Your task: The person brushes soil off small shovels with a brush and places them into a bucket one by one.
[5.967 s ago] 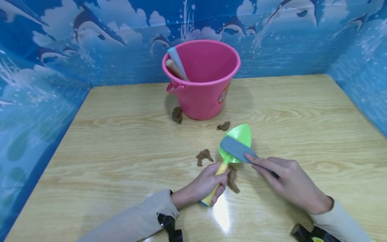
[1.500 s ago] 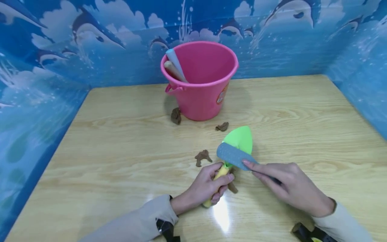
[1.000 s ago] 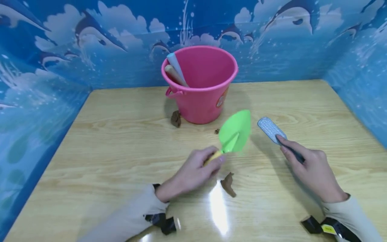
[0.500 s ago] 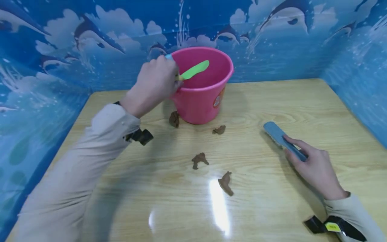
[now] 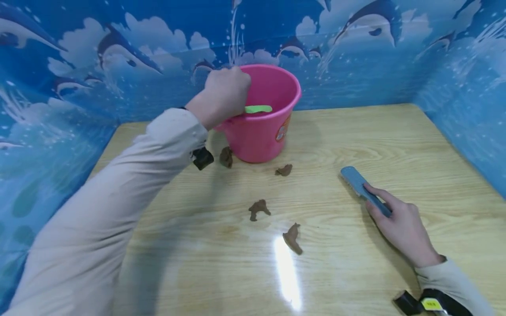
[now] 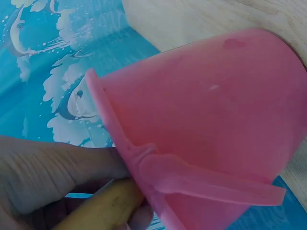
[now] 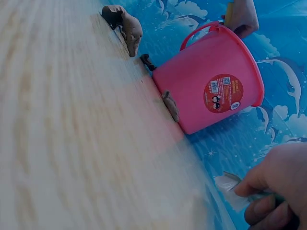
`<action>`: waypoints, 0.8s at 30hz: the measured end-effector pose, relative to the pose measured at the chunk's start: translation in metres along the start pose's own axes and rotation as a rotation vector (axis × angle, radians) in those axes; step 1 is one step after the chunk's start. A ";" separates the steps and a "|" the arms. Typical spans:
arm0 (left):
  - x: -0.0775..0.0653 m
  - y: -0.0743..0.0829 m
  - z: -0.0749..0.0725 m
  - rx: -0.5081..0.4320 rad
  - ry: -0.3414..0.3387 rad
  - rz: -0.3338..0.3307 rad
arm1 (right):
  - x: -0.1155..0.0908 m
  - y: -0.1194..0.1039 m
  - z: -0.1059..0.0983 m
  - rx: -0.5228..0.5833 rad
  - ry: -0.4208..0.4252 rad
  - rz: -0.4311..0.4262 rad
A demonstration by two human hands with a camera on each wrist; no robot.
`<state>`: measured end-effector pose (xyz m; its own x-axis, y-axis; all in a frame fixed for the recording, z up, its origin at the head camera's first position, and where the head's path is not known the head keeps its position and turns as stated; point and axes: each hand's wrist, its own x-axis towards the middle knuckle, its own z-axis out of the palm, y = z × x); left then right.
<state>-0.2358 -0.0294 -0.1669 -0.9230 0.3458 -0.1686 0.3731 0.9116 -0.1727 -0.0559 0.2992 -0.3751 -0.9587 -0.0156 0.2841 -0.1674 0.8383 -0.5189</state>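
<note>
At the left rim of the pink bucket (image 5: 257, 138), my left hand (image 5: 227, 90) grips the yellow handle (image 6: 108, 206) of a toy trowel. The trowel's green blade (image 5: 258, 109) lies inside the bucket's mouth, seen nearly edge-on, its lower part hidden by the rim. In the left wrist view, thumb and fingers close round that handle beside the rim. On the right, my right hand (image 5: 399, 224) holds a blue-grey brush (image 5: 357, 180) just above the table, forefinger along its back. Its pale bristles (image 7: 230, 189) show in the right wrist view.
Several brown clay-like lumps lie on the wooden table (image 5: 356, 272): one lump (image 5: 226, 157) against the bucket's left foot, a small lump (image 5: 283, 170) in front of it, and two flat pieces nearer. A blue dolphin-print sheet (image 5: 158, 52) walls the back and sides.
My left hand has carried the trowel from the middle of the table to the bucket, tipping its blade inside. My right hand has drawn the brush off the trowel and to the right.
</note>
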 end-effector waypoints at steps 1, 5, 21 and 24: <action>0.001 0.001 0.001 0.021 -0.009 0.006 | -0.001 0.000 0.000 -0.001 -0.002 0.005; 0.007 0.005 0.003 0.119 -0.045 0.022 | 0.000 -0.001 0.000 0.000 0.010 0.005; -0.002 0.001 0.027 -0.198 0.120 0.018 | 0.000 -0.001 0.002 0.005 0.019 0.025; -0.023 0.006 0.059 -0.336 0.481 0.071 | 0.000 -0.004 0.003 0.016 0.010 0.023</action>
<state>-0.2066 -0.0452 -0.2216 -0.8652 0.3990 0.3037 0.4577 0.8758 0.1532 -0.0558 0.2945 -0.3752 -0.9600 0.0095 0.2797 -0.1487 0.8294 -0.5385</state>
